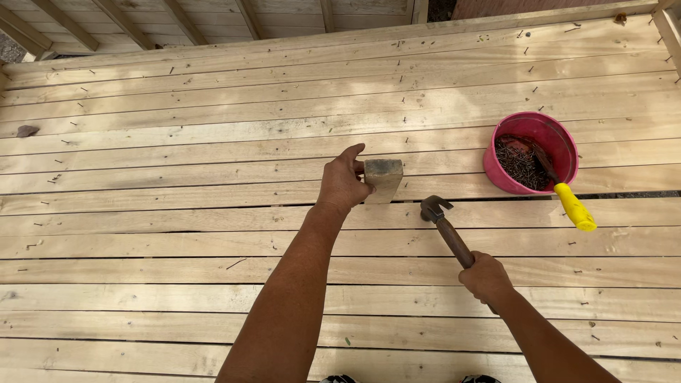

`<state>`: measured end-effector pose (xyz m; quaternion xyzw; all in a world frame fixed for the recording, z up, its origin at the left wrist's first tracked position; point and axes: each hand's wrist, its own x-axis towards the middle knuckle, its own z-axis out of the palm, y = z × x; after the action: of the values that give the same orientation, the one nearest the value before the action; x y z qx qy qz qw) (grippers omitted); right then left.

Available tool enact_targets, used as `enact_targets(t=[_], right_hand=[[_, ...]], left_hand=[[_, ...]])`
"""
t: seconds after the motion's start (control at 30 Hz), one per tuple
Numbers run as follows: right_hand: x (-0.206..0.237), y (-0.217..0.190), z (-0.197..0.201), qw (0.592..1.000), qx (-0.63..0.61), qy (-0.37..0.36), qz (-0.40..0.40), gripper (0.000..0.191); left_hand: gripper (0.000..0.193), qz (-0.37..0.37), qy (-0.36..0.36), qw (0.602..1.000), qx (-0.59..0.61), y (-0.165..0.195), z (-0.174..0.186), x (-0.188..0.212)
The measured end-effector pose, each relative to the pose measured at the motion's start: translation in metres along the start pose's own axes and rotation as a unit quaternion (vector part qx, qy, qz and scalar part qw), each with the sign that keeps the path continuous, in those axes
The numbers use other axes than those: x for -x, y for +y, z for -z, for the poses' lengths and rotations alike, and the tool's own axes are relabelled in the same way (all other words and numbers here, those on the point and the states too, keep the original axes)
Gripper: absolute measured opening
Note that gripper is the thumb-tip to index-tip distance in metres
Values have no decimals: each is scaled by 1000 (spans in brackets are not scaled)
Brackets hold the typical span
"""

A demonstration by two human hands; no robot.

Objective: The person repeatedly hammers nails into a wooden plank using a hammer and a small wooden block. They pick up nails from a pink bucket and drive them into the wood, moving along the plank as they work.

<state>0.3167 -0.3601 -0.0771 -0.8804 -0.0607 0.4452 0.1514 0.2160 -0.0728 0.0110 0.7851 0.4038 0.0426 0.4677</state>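
Note:
My left hand [343, 181] grips a small wooden block [384, 179] that stands on end on the plank floor [177, 234]. My right hand [486, 276] is closed around the brown wooden handle of a claw hammer [445, 228]. The hammer's dark metal head rests low over a plank, just to the right of the block and below it. Both forearms reach in from the bottom edge of the view.
A pink bucket [562, 152] holding a heap of nails stands at the right, with a yellow-handled tool [573, 206] sticking out of it. Loose nails lie scattered over the pale planks. A small stone [27, 130] lies at the far left. Beyond the far edge are roof timbers.

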Motion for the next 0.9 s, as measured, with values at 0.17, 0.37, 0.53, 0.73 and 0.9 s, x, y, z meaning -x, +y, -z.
enact_targets(t=[0.17, 0.37, 0.53, 0.73, 0.9], right_hand=[[-18, 20, -13, 997, -68, -42, -4, 36], [-34, 29, -6, 995, -67, -67, -16, 29], [-38, 25, 6, 986, -121, -97, -60, 36], [-27, 14, 11, 995, -77, 58, -2, 39], [-33, -9, 9, 883, -444, -152, 20, 19]], left_hand=[[87, -35, -9, 997, -61, 10, 5, 8], [64, -49, -65, 955, -286, 48, 5, 7], [73, -88, -30, 902, -422, 62, -1, 12], [78, -93, 25, 938, -334, 53, -6, 16], [62, -57, 1, 957, -283, 56, -11, 14]])
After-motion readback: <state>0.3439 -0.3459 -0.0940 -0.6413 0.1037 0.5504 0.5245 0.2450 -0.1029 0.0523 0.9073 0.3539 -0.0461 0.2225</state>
